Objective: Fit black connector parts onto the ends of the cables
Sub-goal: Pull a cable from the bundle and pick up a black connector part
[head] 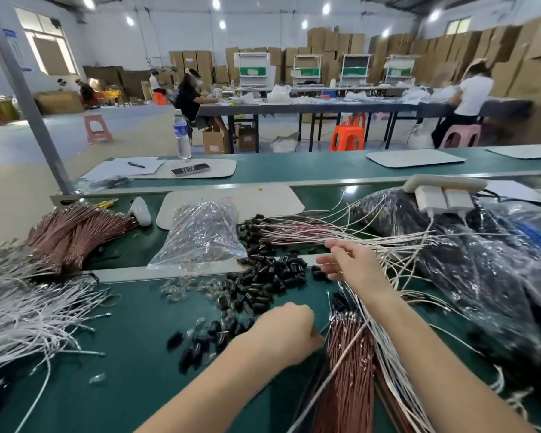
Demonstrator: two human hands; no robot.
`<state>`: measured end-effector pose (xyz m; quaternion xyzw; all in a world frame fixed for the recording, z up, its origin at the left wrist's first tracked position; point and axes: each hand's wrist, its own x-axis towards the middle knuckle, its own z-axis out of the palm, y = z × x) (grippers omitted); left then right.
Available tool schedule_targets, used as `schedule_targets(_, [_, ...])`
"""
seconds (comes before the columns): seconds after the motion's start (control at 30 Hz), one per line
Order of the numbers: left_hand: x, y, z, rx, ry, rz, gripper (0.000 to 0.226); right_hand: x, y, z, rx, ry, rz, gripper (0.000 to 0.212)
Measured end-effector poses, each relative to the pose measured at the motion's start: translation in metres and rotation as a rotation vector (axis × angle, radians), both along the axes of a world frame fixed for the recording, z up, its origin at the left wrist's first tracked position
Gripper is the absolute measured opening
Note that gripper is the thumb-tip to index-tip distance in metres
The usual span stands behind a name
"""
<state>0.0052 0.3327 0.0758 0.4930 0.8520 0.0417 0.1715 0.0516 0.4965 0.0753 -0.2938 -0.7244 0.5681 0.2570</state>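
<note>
Black connector parts [263,281], small dark glossy sleeves, lie in a loose scatter on the green worktop [132,354], and more of them sit fitted on the ends of the fanned cables [297,234] just beyond. The left hand [286,331] rests beside the tips of a copper-coloured cable bundle [347,354], its grip curled under, so what it holds cannot be told. The right hand [356,264] reaches forward, its grip slack and part-spread, fingertips touching thin white cables [388,245].
</note>
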Motion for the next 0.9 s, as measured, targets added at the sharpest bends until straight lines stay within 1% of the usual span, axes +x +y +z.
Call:
schedule_targets(0.07, [0.01, 0.005, 0.002, -0.046, 0.071, -0.039, 0.025, 0.003, -0.005, -0.001, 0.021, -0.008, 0.009, 0.023])
schedule_targets(0.17, [0.02, 0.006, 0.004, -0.109, 0.161, -0.034, 0.008, 0.01, -0.01, -0.006, 0.063, -0.022, 0.024, 0.021])
schedule_targets(0.2, [0.022, 0.005, 0.004, -0.118, 0.184, -0.034, 0.008, 0.013, -0.01, -0.008, 0.081, -0.029, 0.023, 0.021])
schedule_targets(0.3, [0.026, 0.001, 0.003, -0.133, 0.2, -0.035, 0.021, 0.018, -0.013, -0.012, 0.141, -0.065, 0.011, 0.021])
schedule_targets(0.33, [0.026, -0.001, 0.004, -0.118, 0.191, -0.023, 0.019, 0.019, -0.014, -0.013, 0.163, -0.074, 0.004, 0.022])
schedule_targets(0.37, [0.022, -0.004, 0.007, -0.071, 0.168, 0.006, 0.013, 0.02, -0.015, -0.014, 0.192, -0.084, -0.003, 0.023])
schedule_targets(0.4, [0.016, -0.008, 0.01, 0.016, 0.124, 0.055, 0.01, 0.022, -0.015, -0.016, 0.23, -0.093, -0.014, 0.024])
schedule_targets(0.47, [-0.006, -0.021, 0.017, 0.272, -0.035, 0.175, 0.015, 0.025, -0.015, -0.017, 0.327, -0.12, -0.036, 0.025])
schedule_targets(0.53, [-0.032, -0.04, 0.024, 0.587, -0.269, 0.287, 0.012, 0.027, -0.015, -0.02, 0.443, -0.211, -0.025, 0.029])
schedule_targets(0.63, [-0.059, -0.067, 0.024, 1.041, -0.73, 0.479, 0.021, 0.03, -0.019, -0.024, 0.678, -0.539, 0.005, 0.034])
schedule_targets(0.67, [-0.064, -0.074, 0.019, 1.169, -0.891, 0.547, 0.02, 0.031, -0.022, -0.026, 0.752, -0.634, -0.003, 0.035])
schedule_targets(0.7, [-0.067, -0.079, 0.012, 1.275, -1.024, 0.609, 0.018, 0.033, -0.025, -0.028, 0.814, -0.702, -0.018, 0.036])
schedule_targets(0.77, [-0.069, -0.089, -0.005, 1.428, -1.206, 0.712, 0.014, 0.036, -0.029, -0.029, 0.887, -0.78, -0.036, 0.036])
schedule_targets(0.9, [-0.065, -0.1, -0.033, 1.615, -1.383, 0.809, 0.012, 0.039, -0.034, -0.026, 0.946, -0.837, 0.004, 0.028])
